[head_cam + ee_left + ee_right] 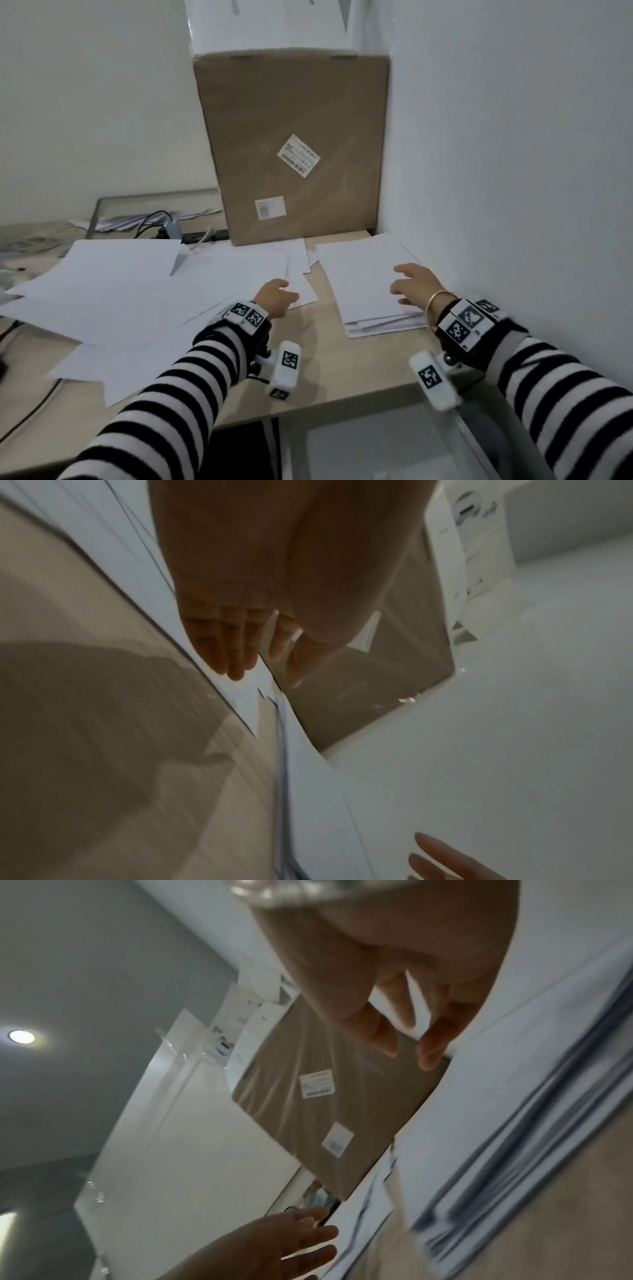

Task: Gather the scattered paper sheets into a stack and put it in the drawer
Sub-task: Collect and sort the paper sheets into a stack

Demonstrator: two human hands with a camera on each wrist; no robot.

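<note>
White walls close in a corner around a pale wooden desk (pixel 342 387), seen from the head view. At nine o'clock, loose paper sheets (pixel 113 294) lie fanned and overlapping across the desk's left half, with dark cables (pixel 150 221) and a flat tray (pixel 102 205) behind them at ten o'clock. Near the centre, the left hand (pixel 275 296) reaches over the right edge of those sheets, fingers straight and close together, holding nothing; whether the fingertips touch the paper cannot be told. At twelve o'clock a tall brown cardboard box (pixel 294 137) stands against the wall, two labels on its face. At three o'clock a squared stack of paper (pixel 370 291) rests on the desk beside the right wall. The right hand (pixel 412 284) sits above the stack's near right part, fingers spread and loosely bent, gripping nothing. At five o'clock, below the desk edge, an open drawer (pixel 359 448) shows a grey floor.
</note>
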